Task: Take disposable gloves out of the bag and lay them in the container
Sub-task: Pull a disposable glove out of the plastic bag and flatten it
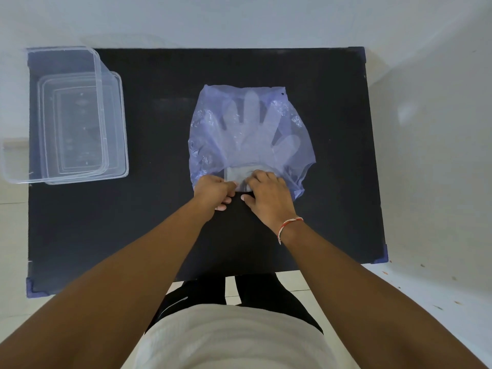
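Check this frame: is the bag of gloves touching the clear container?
Apart. The head view shows the bag mid-table and the container at the table's far left, with bare dark surface between them.

Black rectangular table top [165, 123] with blue-purple corner protectors, one at the near left corner [31, 288] and one at the near right corner [382, 259]. Pale tiled floor [426, 302] surrounds the table on all sides; small orange specks [456, 302] lie scattered on it beyond the table's near right corner. Below the table's near edge: white shirt front [239, 339] and black trousers [255, 288]; a red-and-white thread wristband [288, 225] shows above the table's middle.
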